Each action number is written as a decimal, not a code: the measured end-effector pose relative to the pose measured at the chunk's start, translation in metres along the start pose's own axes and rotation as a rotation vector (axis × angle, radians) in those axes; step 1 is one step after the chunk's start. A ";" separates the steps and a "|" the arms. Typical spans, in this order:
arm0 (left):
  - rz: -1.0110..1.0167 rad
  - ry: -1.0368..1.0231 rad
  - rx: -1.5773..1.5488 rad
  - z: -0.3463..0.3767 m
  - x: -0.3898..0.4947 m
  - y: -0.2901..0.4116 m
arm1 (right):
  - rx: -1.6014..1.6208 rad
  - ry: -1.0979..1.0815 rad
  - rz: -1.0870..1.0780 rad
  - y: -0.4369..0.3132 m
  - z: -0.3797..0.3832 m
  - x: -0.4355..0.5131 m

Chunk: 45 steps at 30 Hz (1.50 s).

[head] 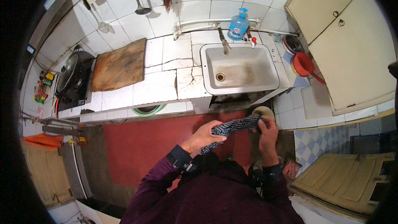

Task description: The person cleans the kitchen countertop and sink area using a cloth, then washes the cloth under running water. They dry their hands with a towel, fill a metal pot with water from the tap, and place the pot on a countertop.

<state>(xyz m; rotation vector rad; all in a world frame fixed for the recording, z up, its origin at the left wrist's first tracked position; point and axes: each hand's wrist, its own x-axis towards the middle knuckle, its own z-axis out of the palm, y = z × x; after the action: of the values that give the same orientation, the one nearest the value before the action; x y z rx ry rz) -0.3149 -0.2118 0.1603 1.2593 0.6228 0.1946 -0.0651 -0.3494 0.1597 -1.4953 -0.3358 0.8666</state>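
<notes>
A black-and-white checked cloth [238, 125] stretches between my two hands, bunched lengthwise above the floor. My left hand [203, 136] grips its left part, and a loose end hangs below the fingers. At the other end, my right hand [268, 133] pinches the cloth between thumb and fingers. Both hands are in front of the counter, lower in the picture than the white sink [242, 82]. The sink holds no dishes, and its basin has brownish stains around the drain.
A tap [223, 42] and a blue pump bottle [238, 26] stand behind the sink. On the tiled counter lies a wooden board [119, 65], beside a lidded wok [69, 71] on the stove. A red dipper [303, 63] rests at the right. A red mat [140, 149] covers the floor.
</notes>
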 end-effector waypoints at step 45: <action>0.048 1.327 1.093 -0.107 0.263 -0.111 | -1.010 -0.009 -0.271 0.037 -0.192 0.420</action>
<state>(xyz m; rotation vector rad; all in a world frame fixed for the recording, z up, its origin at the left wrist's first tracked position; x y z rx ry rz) -0.1786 -0.0356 -0.0472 2.1241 2.0165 0.8378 0.3364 -0.2091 -0.0245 -2.2841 -1.0635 0.4770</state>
